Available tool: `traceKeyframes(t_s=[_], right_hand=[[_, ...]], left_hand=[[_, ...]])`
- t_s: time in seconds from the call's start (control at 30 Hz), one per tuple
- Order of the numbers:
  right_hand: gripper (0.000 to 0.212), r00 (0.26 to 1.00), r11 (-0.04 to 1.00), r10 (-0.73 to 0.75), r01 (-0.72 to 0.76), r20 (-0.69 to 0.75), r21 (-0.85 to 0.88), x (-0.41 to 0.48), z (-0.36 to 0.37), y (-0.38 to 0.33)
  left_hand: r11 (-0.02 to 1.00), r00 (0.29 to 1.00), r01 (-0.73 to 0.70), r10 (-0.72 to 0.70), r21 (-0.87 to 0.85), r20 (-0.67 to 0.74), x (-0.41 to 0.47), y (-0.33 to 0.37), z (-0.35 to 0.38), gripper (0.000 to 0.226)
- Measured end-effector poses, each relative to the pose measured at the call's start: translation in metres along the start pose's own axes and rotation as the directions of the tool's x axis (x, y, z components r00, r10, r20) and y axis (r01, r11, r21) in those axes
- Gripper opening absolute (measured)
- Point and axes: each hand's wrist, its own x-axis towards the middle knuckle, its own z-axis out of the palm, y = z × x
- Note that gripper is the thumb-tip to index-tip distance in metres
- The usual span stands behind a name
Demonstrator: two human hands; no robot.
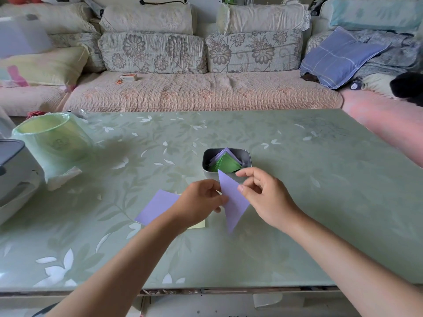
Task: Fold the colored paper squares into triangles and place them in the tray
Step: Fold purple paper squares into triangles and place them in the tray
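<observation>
Fabric, quilted and floral: a sofa (201, 92) runs along the far side, heaped with cushions.

Glass-like, pale green, leaf-patterned: the table (297, 202), on which we do all our work.

Plastic, light green: a bin (52, 138) lined with a bag, at the far left of the table.

Metal, grey: the tray (248, 156), small and round-cornered, at mid-table. It holds a stack of green triangles (225, 164) with purple triangles (225, 152) behind them. We judge a good part of the task done.

Paper, purple: one flat square (158, 208) lies on the table near us, partly under our left forearm and not yet folded.

Paper, purple: one folded triangle (233, 202), held off the table just in front of the tray, long point downward. Our left hand (199, 200) has its fingers curled and pinches the triangle's left edge. Our right hand (265, 195) pinches the upper right edge between thumb and fingers. We judge the fold made, or nearly so, and the placing in the tray yet to come.

Paper, pale yellow: a sheet (198, 224), mostly hidden under our left wrist, seemingly also waiting; we cannot tell how many lie there.

Card: a small box (128, 77) on the sofa seat. Its print is too small to read. A faint mark on the bin is not legible either, and we find no other writing.
</observation>
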Motion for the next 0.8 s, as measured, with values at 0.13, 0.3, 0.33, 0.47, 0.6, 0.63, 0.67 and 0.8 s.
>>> traceKeyframes(t_s=[0.13, 0.3, 0.33, 0.47, 0.6, 0.63, 0.67, 0.8], right_hand=[[0.051, 0.977, 0.962, -0.213, 0.214, 0.024, -0.170, -0.001, -0.005, 0.000], [0.038, 0.948, 0.885, -0.299, 0.317, 0.105, -0.341, -0.001, -0.005, 0.011], [0.030, 0.950, 0.889, -0.297, 0.313, 0.100, -0.334, -0.001, -0.004, 0.011], [0.007, 0.948, 0.910, -0.315, 0.315, 0.046, -0.270, 0.001, -0.003, 0.010], [0.011, 0.997, 0.994, -0.079, 0.079, 0.000, -0.082, 0.001, 0.000, 0.003], [0.009, 1.000, 0.999, -0.005, 0.005, 0.001, -0.040, 0.001, 0.000, 0.003], [0.008, 0.999, 0.999, 0.048, -0.048, 0.010, -0.002, 0.002, 0.000, 0.002], [0.012, 0.992, 0.989, 0.122, -0.124, 0.021, 0.087, 0.003, -0.004, 0.001]], left_hand=[[0.980, 0.994, 0.099, -0.104, -0.172, -0.025, 0.003, 0.002, -0.005, 0.011], [0.950, 0.987, 0.143, -0.157, -0.277, -0.029, 0.005, 0.002, -0.010, 0.014], [0.952, 0.988, 0.141, -0.153, -0.273, -0.021, 0.005, 0.002, -0.010, 0.014], [0.961, 0.992, 0.119, -0.124, -0.249, -0.005, 0.003, 0.002, -0.006, 0.016], [0.977, 0.996, 0.091, -0.091, -0.194, 0.011, 0.001, 0.003, -0.004, 0.013], [0.979, 0.996, 0.087, -0.084, -0.184, 0.022, 0.001, 0.004, -0.004, 0.013], [0.981, 0.996, 0.083, -0.078, -0.176, 0.033, 0.000, 0.004, -0.003, 0.014], [0.986, 0.995, 0.076, -0.065, -0.146, 0.079, -0.001, 0.004, -0.001, 0.015]])
